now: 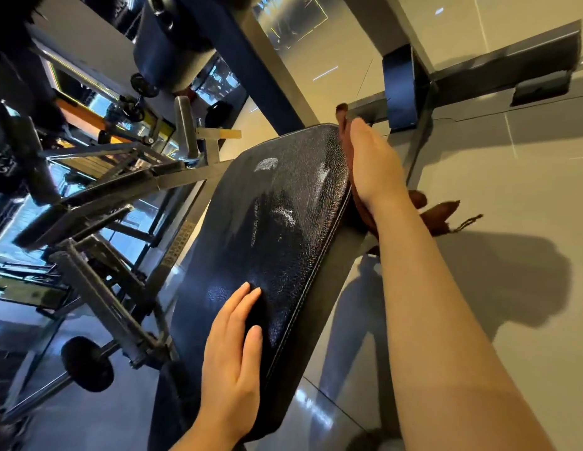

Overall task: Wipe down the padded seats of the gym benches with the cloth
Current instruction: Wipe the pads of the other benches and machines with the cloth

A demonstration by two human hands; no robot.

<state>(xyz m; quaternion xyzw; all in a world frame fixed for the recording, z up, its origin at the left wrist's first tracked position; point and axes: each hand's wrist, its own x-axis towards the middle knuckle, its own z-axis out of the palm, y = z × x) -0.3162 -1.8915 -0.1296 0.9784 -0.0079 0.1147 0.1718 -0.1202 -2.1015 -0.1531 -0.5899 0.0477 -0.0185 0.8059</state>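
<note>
Right hand [370, 164] laid flat along the far side edge of the black padded seat [283, 222], straight fingers pressing the brown cloth [438, 214] against that edge, most of the cloth hidden beneath palm and wrist with only 2 ends showing, 1 past the fingertips, 1 trailing behind the wrist. Left hand [233, 359] resting open on the seat's near end, fingers straight, nothing gripped. Blurred bench frame [98, 297] beyond the left hand, hard to make out.

The left hand [233, 346] lies flat with straight fingers on the near end of the bench [277, 229]. The right hand [371, 164], arm outstretched, presses against the bench's far right edge.
</note>
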